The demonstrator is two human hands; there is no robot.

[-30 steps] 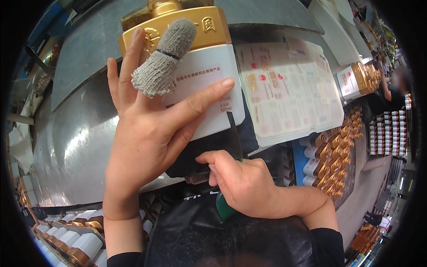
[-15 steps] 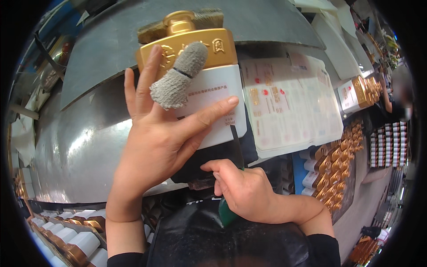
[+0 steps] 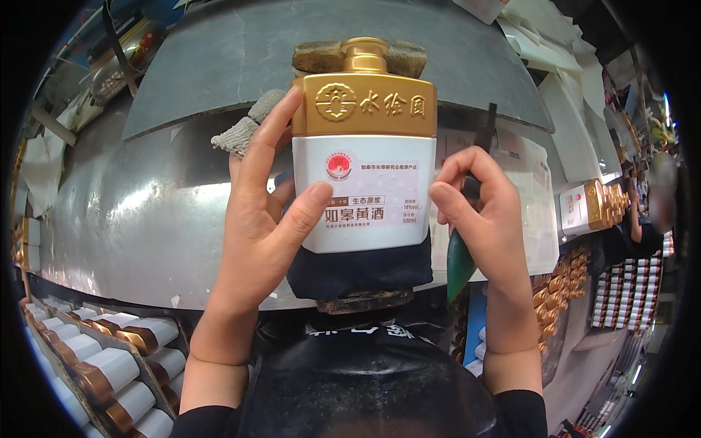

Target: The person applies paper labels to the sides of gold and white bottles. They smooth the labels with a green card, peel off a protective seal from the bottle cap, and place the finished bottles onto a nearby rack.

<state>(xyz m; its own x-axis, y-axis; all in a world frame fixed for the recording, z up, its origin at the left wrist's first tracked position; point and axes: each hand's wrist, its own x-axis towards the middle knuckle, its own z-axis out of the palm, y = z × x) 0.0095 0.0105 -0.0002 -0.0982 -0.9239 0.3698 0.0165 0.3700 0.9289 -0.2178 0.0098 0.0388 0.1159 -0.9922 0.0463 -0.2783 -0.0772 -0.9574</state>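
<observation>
two bare hands flank the gold-and-white flat bottle (image 3: pixel 380 157): the left hand (image 3: pixel 259 226) grasps its left edge, thumb pressed on the white front, a grey knitted finger sleeve (image 3: pixel 239 137) on one finger; the right hand (image 3: pixel 485 219) grips a green-handled tool (image 3: pixel 460 269) with a dark, narrow blade, its thumb and fingertips beside the bottle's right edge, though whether they touch it i cannot tell. the bottle lies face up, neck away from the person, over a black cloth (image 3: pixel 358 274), a worn brown block (image 3: pixel 405 60) behind its neck. printed sheets (image 3: pixel 540 190) lie to the right; beyond the metal table (image 3: pixel 168 226), more bottles (image 3: pixel 120 358) stand in rows at lower left. a slack left grip could let the bottle slide off the cloth, and a careless turn of the right wrist could scratch the white face with the blade.
</observation>
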